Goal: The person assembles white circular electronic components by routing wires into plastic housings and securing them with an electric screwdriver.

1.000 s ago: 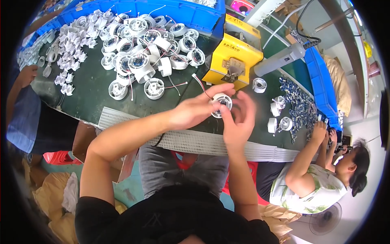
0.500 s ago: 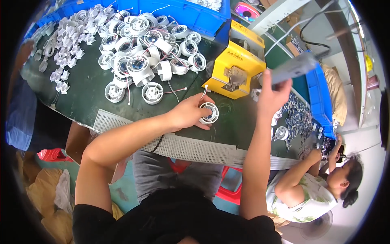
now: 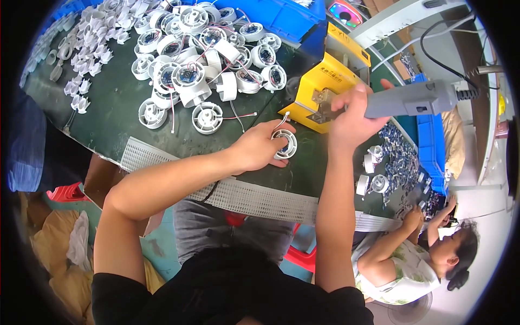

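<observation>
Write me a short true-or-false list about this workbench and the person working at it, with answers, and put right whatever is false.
1. The left hand holds a round white housing. True.
2. Both hands wear gloves. False: both are bare.
3. The right hand grips a grey corded tool. True.
4. A yellow machine stands to the right of a heap of white housings. True.
5. Every white housing is packed inside a bin. False: many lie piled on the dark green table.
6. The person at the bench wears a bright red top. False: a black top shows.
</observation>
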{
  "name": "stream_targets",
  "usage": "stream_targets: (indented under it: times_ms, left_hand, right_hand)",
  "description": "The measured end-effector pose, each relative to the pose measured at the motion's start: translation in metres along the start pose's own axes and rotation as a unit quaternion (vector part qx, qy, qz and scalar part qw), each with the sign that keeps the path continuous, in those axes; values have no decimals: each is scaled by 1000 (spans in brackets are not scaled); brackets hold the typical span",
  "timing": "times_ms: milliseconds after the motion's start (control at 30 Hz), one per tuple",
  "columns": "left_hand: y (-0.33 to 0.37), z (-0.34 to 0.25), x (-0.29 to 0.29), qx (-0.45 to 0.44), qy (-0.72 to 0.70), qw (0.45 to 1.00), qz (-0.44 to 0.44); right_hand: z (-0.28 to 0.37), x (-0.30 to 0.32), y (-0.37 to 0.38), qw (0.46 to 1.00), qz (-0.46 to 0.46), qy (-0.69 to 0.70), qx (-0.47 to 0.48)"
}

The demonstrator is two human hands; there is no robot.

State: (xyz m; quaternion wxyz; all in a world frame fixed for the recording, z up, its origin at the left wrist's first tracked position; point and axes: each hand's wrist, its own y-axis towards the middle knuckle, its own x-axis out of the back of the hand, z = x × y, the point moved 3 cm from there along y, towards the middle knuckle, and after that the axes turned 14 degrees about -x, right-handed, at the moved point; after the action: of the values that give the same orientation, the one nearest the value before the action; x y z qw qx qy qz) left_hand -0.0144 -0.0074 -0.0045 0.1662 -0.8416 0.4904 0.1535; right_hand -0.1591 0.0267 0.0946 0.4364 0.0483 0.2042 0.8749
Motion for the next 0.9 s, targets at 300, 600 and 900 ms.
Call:
stream_targets:
  times_ms: [300, 600, 900]
  left_hand:
    - [3, 1, -3, -8, 12, 1000, -18]
    - [2, 3, -2, -21, 29, 999, -22]
    - [-2, -3, -2, -18, 53, 998, -24]
  right_hand:
    - [3, -6, -67, 993, 18, 104, -58]
    - [-2, -11, -75, 995, 47, 77, -43]
    - [-9, -16, -76, 989, 68, 114, -63]
